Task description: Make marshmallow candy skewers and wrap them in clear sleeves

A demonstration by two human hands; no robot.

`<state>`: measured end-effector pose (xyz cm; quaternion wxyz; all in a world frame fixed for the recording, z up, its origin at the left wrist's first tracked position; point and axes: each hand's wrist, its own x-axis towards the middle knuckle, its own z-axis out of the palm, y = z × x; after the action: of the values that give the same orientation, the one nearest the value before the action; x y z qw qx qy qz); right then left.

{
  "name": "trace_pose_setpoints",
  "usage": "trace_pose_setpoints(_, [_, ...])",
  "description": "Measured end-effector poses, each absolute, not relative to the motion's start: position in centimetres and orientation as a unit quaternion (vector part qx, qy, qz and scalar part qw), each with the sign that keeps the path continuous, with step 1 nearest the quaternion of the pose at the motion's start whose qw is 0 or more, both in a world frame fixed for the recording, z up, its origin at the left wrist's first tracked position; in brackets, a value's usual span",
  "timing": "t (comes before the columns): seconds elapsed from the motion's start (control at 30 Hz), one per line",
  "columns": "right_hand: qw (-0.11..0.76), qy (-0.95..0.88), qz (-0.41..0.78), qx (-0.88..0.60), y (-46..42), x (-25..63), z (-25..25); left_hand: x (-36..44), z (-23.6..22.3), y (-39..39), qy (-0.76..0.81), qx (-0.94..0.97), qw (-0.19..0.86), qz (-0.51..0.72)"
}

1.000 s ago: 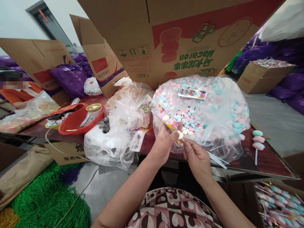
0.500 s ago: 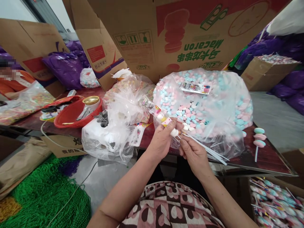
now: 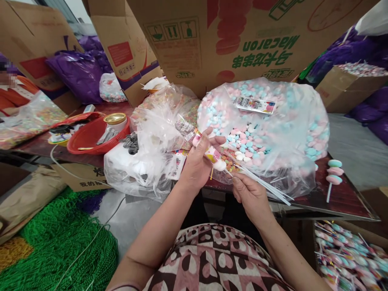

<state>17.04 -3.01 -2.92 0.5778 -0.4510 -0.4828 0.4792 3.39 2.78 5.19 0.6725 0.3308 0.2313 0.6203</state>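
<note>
My left hand (image 3: 197,161) is closed on a narrow printed wrapper (image 3: 203,146) and pinches a white candy (image 3: 219,165) at its fingertips. My right hand (image 3: 250,194) grips a bundle of thin white sticks (image 3: 266,186), whose near ends meet the white candy. Both hands hover at the table's front edge, just before a big clear bag of pink, blue and white candies (image 3: 266,129).
A finished three-candy stick (image 3: 332,174) lies on the dark table (image 3: 348,202) at right. Crumpled clear bags (image 3: 151,149), a red basket (image 3: 91,141) with a gold-lidded jar, cardboard boxes (image 3: 218,40), green netting (image 3: 60,242) and a box of wrapped sticks (image 3: 351,254) surround me. Another person sits far left.
Both hands rose slightly toward the candy bag; the left hand opened its upper fingers around the wrapper while the white candy stayed at the stick tips. The view tilted downward.
</note>
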Motion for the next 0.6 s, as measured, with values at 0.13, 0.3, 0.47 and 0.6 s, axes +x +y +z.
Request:
trace_pose_setpoints(0.13, [0.579,-0.460,0.501,-0.450,-3.1,17.0,-3.1,4.3,4.5,2.1,0.262,0.334,0.663,0.617])
trace_pose_setpoints(0.3, [0.583,-0.442,0.528,-0.431,-3.0,16.6,-2.8,5.4,3.6,1.0,0.252,0.344,0.683,0.594])
trace_pose_setpoints(0.47, [0.550,-0.420,0.619,-0.371,-3.3,17.0,-2.2,3.4,4.7,2.2,0.219,0.321,0.704,0.595])
trace_pose_setpoints(0.6, [0.488,-0.395,0.700,-0.341,-3.3,17.6,-2.0,3.0,4.9,2.8,0.219,0.316,0.681,0.624])
